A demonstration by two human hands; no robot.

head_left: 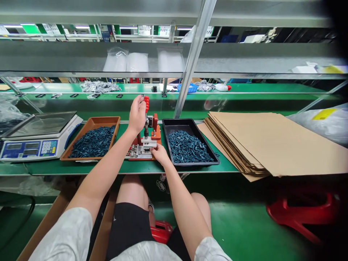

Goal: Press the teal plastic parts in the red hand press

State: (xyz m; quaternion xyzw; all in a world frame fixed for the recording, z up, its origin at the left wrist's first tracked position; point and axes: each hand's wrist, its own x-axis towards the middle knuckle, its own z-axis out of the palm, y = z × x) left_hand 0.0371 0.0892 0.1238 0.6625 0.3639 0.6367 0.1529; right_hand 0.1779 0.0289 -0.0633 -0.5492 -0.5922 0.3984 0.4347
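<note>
A small hand press (156,135) with an orange-red frame stands on the green bench in front of me. My left hand (137,115) is raised and closed around its red lever handle (147,104). Below the press's dark plunger sits a metal fixture (140,152). My right hand (161,155) is at the fixture's right side, thumb and fingers pinched against it; whatever lies between the fingertips is hidden. To the left of the press is a brown tray (117,131) of small dark blue parts (94,142). A black tray (176,124) on the right holds more such parts (187,148).
A digital scale (45,139) stands at the far left. Stacked cardboard sheets (272,141) overhang the bench edge on the right. A metal post (194,54) rises behind the black tray. Clear bags (171,59) lie on the shelf above. A red stool (301,210) is at lower right.
</note>
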